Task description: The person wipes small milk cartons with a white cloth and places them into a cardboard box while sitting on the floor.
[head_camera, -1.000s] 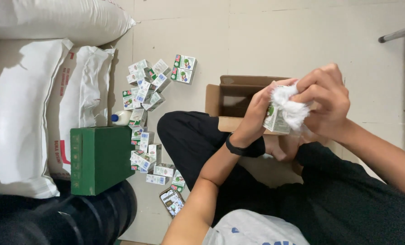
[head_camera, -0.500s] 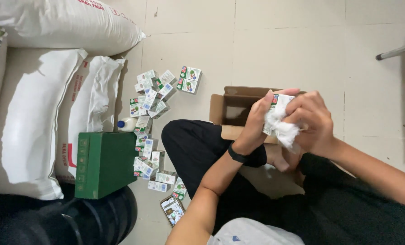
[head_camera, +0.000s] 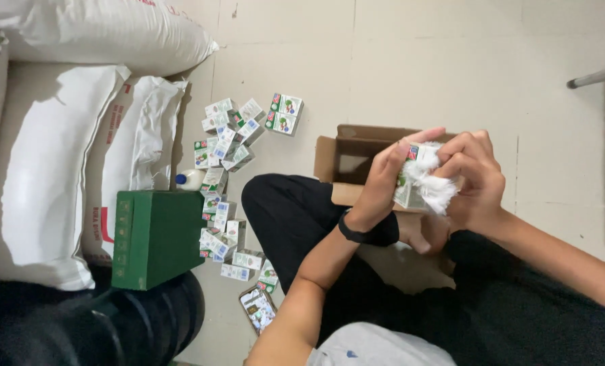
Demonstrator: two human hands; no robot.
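My left hand point(head_camera: 384, 179) holds a small white and green carton point(head_camera: 408, 177) upright in front of me. My right hand point(head_camera: 475, 177) presses a crumpled white cloth point(head_camera: 430, 184) against the carton's side. Both hands hover above an open brown cardboard box point(head_camera: 346, 157) on the floor. A black band sits on my left wrist point(head_camera: 352, 230).
Several small cartons point(head_camera: 224, 176) lie scattered on the tiled floor to the left of my black-trousered legs. A green box point(head_camera: 154, 237) stands beside large white sacks point(head_camera: 58, 156). A small white bottle with a blue cap point(head_camera: 189, 179) and a phone point(head_camera: 258, 310) lie nearby.
The view has shifted slightly. My right hand has moved the cloth down along the carton while my left hand keeps holding it above the cardboard box.
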